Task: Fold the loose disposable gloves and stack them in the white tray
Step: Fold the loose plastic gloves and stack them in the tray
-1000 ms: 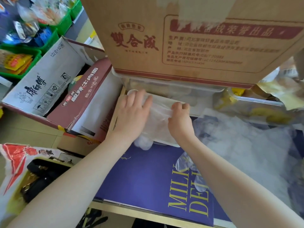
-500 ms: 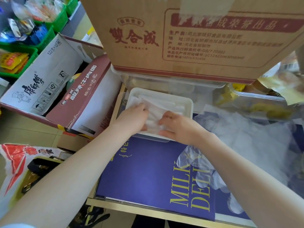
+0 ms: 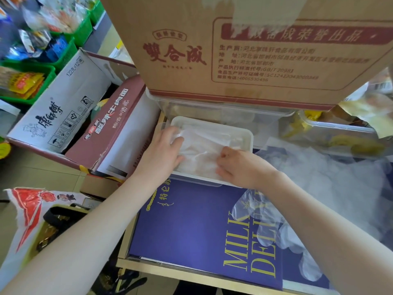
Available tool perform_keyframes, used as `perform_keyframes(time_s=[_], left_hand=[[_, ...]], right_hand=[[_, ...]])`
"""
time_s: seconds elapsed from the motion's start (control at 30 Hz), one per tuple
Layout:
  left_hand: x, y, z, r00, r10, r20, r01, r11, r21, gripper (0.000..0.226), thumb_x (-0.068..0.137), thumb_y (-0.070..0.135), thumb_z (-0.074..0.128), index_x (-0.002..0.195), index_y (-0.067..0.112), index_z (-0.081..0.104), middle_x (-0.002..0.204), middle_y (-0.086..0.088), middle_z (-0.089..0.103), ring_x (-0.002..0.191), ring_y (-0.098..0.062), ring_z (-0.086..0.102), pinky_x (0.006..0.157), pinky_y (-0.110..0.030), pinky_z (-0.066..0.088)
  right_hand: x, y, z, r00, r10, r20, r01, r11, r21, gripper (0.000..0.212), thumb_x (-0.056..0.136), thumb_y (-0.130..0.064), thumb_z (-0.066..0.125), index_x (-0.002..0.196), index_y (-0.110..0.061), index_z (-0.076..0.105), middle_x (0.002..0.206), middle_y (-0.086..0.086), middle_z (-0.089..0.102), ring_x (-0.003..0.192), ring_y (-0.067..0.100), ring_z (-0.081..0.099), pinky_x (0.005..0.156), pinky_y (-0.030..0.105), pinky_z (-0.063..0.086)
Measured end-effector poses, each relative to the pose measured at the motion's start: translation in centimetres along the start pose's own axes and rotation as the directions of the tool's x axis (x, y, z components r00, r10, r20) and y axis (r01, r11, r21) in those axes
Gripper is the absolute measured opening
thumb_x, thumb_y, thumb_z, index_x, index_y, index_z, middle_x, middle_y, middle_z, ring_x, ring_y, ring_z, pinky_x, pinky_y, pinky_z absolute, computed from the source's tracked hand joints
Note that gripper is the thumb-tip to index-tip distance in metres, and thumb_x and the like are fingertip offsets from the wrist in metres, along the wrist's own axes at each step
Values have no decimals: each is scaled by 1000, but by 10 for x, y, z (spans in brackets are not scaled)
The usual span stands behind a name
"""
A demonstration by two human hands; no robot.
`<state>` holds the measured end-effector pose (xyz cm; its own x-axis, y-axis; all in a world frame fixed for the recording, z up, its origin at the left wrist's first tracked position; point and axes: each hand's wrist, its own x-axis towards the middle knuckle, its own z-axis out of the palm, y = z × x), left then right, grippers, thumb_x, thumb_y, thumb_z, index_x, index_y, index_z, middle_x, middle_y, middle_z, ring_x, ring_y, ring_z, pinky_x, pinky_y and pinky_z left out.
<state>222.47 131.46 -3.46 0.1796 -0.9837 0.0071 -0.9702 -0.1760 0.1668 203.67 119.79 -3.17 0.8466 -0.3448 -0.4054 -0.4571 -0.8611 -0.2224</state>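
Fingers of my left hand (image 3: 163, 155) curl down on the left edge of the folded gloves (image 3: 202, 154) in the white tray (image 3: 247, 136); my right hand (image 3: 240, 167) pinches their near right corner. I'd press flat and even, squeezing air out, so the slippery film doesn't spring open.

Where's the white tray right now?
Head view, centre: the white tray sits on the purple box, just below the big cardboard carton, with both hands in it.
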Motion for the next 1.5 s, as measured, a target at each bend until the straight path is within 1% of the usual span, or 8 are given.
perform_keyframes(time_s=[0.43, 0.53, 0.7, 0.9, 1.03, 1.2, 1.33, 1.5], left_hand=[[22, 17, 6, 995, -53, -81, 67, 982, 177, 45, 41, -23, 62, 83, -7, 60, 77, -22, 59, 76, -42, 59, 47, -36, 50], [24, 26, 5, 981, -162, -103, 149, 982, -120, 40, 64, -24, 52, 98, -5, 60, 92, -22, 59, 89, -40, 55, 66, -41, 49], [27, 42, 14, 809, -586, 41, 476, 612, -632, 25, 89, -6, 44, 101, 12, 57, 100, -2, 50, 88, -15, 52, 67, -3, 36], [31, 38, 12, 912, -333, 241, 349, 937, -25, 40, 83, -7, 43, 117, 8, 55, 125, -10, 50, 105, -30, 53, 77, -37, 46], [28, 37, 8, 989, -81, 120, 25, 912, 409, 8, 51, 9, 62, 55, 15, 67, 60, 2, 62, 71, -23, 59, 58, -26, 42], [29, 23, 5, 981, 137, 138, -185, 874, 448, 20, 56, 5, 43, 47, 8, 61, 77, -8, 63, 78, -25, 41, 64, -31, 25], [37, 17, 1, 959, 124, 257, -212, 912, 352, 21, 57, 1, 77, 74, 4, 66, 83, -10, 64, 73, -27, 63, 57, -31, 50], [32, 19, 2, 881, 44, 471, -167, 961, 223, 43, 98, 34, 39, 129, 4, 41, 142, -9, 38, 120, -28, 46, 87, -39, 46]], right_hand=[[12, -9, 8, 945, 295, -142, -284, 954, 95, 63, 89, 5, 37, 145, -9, 11, 103, 12, 59, 84, 34, 62, 54, 34, 40], [13, -11, 10, 933, 329, -150, -313, 942, 117, 57, 92, 2, 36, 143, -8, 14, 104, 14, 60, 85, 34, 62, 54, 34, 38], [6, -12, 11, 951, 282, -128, -258, 950, 177, 57, 95, -16, 45, 143, -9, 14, 115, 14, 53, 92, 36, 59, 61, 35, 41], [3, -9, 8, 971, 236, -33, -238, 970, -51, 78, 82, -22, 64, 144, -10, 18, 125, 10, 43, 111, 29, 50, 72, 36, 43], [-2, 4, 18, 942, 134, -308, -214, 946, -243, 56, 69, -57, 61, 91, -6, 69, 87, 8, 63, 79, 26, 62, 77, 33, 48], [-13, 12, 19, 947, 124, -297, -185, 965, -185, 36, 84, -35, 50, 80, -6, 71, 114, 12, 62, 109, 33, 54, 101, 42, 37], [-9, 7, 13, 966, 103, -236, -137, 982, -133, 24, 77, 1, 59, 99, 4, 69, 138, 16, 48, 128, 31, 45, 108, 37, 31], [-15, 4, 2, 978, 128, -165, -130, 992, -2, 62, 89, -39, 19, 118, -6, 63, 152, 8, 28, 138, 19, 30, 112, 26, 13]])
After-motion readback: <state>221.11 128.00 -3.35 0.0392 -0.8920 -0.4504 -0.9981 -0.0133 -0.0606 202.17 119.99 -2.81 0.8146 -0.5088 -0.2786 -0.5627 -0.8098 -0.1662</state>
